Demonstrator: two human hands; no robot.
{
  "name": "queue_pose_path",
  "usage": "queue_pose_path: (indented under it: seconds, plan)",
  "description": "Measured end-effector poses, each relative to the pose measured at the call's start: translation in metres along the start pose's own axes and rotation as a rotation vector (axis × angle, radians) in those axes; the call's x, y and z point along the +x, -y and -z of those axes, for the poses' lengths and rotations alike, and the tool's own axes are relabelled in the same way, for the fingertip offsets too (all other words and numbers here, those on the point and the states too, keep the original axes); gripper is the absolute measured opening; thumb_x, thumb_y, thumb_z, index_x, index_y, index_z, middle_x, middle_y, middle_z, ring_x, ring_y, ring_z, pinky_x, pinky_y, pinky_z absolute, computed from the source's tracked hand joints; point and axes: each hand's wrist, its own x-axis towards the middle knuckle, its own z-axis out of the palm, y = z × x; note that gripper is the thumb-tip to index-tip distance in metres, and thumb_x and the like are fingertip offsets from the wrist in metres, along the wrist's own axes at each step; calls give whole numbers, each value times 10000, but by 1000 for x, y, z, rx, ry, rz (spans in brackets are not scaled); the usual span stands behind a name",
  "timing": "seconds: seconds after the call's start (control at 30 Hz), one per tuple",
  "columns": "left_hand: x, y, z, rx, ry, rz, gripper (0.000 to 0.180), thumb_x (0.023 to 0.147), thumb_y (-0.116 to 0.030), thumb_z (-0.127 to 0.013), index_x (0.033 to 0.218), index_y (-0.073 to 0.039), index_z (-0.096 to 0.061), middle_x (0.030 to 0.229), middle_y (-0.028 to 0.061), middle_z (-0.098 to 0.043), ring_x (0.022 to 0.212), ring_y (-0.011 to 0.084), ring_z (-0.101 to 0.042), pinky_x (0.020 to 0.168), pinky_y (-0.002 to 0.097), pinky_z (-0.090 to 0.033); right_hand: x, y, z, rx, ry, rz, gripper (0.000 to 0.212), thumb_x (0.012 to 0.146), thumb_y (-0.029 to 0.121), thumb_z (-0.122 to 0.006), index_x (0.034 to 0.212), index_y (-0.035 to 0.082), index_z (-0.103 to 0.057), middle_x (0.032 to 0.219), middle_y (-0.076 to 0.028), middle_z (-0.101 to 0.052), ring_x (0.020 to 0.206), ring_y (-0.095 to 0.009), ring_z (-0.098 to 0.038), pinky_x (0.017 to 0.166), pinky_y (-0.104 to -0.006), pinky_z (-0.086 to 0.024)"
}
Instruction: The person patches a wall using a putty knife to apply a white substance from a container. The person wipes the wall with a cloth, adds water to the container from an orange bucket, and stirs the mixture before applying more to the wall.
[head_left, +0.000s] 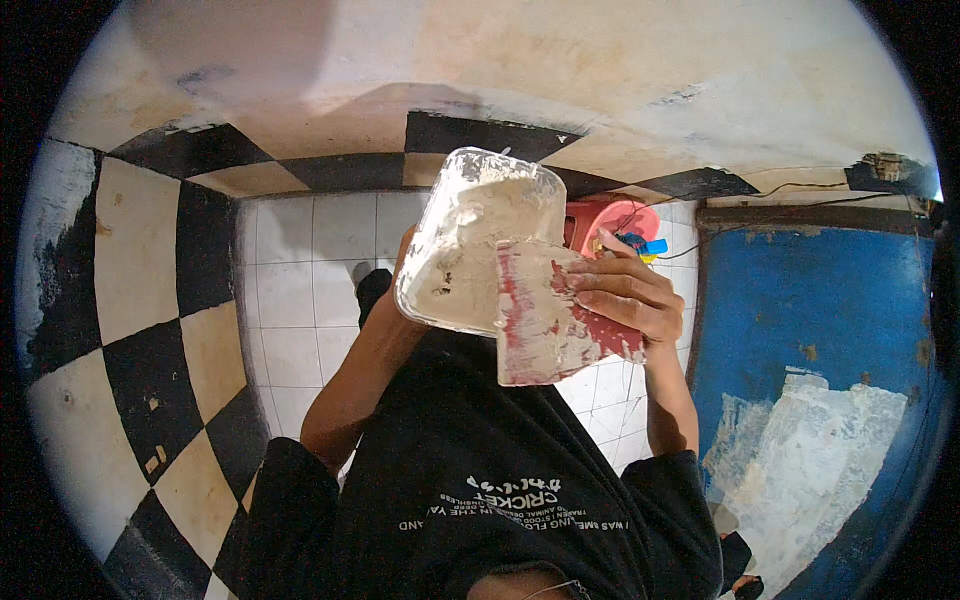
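A clear plastic tub (545, 180) full of creamy white putty is tilted in front of my chest. My left hand (406, 243) supports it from the left side, its fingers mostly hidden behind the tub. In my right hand (640, 300) is a flat red putty spreader (540, 340), heavily smeared with the same putty. My fingers lie across its face, and the thumb is hidden behind it. The spreader's upper left part overlaps the tub's lower right rim; I cannot tell whether they touch.
Ahead rises a stained cream wall (620, 70) with black and cream tiles along its foot; a checkered wall (140, 290) stands left. A pink plastic stool (632, 212) holds a blue object (655, 246). Right is a blue panel (800, 300) with a white patch and cables above. White tiles (285, 290) cover the floor.
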Motion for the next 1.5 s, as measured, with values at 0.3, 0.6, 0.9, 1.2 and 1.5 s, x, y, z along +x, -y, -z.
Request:
queue_pose_path:
  seconds: [0.3,0.6,0.9,1.2,1.5]
  plan:
    - [1,-21,3,-79,185,12,514,940,-330,-524,1348,-39,-413,1278,146,-536,1079,236,-585,911,377,-525,-10,3,28,27,-35,-1,235,843,216,-627,887,-12,-665,885,-173,-698,879,-341,-681,955,-570,-433]
    - [-4,-29,-43,-294,284,-231,694,971,-572,-219,1376,-25,-355,1274,164,-521,1145,270,-545,983,424,-448,32,51,2,-76,-571,-554,137,912,71,-574,939,-54,-622,666,6,-566,558,-53,-482,496,-186,-360]
    - [-17,-17,-64,111,76,-397,684,981,-549,-160,1407,-31,-289,1302,172,-485,1166,265,-529,989,407,-438,68,34,-20,-325,-162,-483,180,756,-4,-601,661,-25,-450,509,-141,-409,413,-216,-386,425,-313,-300]
    - [-6,4,-21,-47,-19,-428,602,965,-471,-299,1379,-35,-338,1279,171,-501,1144,268,-544,959,409,-472,76,38,-35,-91,-131,-552,107,770,14,-597,708,-27,-521,505,-97,-423,422,-133,-375,426,-293,-289]
    - [1,22,-9,-111,64,-399,565,940,-440,-365,1349,-50,-378,1240,169,-522,1114,297,-565,938,432,-495,69,46,-54,-35,-174,-596,103,773,18,-611,716,-32,-541,484,-88,-418,425,-95,-368,414,-288,-287]
